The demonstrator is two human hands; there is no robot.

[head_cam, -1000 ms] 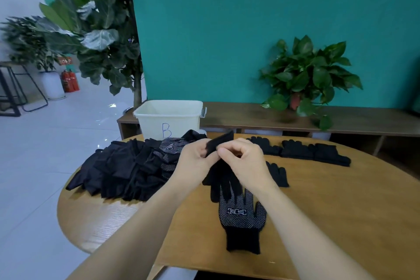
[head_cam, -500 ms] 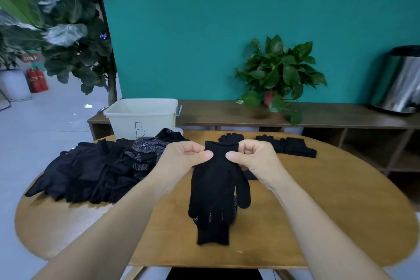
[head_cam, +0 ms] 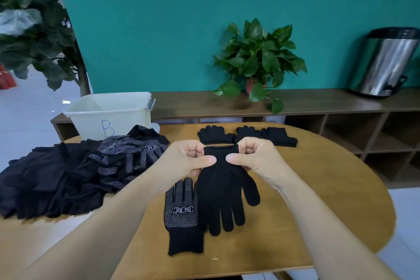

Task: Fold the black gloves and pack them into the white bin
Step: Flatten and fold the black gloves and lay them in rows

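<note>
A plain black glove point(head_cam: 223, 191) hangs over the table with its fingers pointing toward me. My left hand point(head_cam: 184, 161) and my right hand point(head_cam: 254, 159) each pinch a corner of its cuff. Beside it, a dotted black glove point(head_cam: 181, 216) lies flat on the round wooden table point(head_cam: 318, 200), cuff toward me, its fingertips under my left hand. The white bin point(head_cam: 109, 113), marked with a blue B, stands at the table's far left edge.
A large heap of black gloves point(head_cam: 75, 173) covers the left side of the table. Folded gloves point(head_cam: 247, 136) lie in a row at the far edge. Behind are a wooden shelf point(head_cam: 318, 102), a potted plant point(head_cam: 256, 63) and a steel can point(head_cam: 386, 63).
The held glove has shifted to the right, uncovering the dotted glove that lies on the table. My hands now hold the cuff a little wider apart.
</note>
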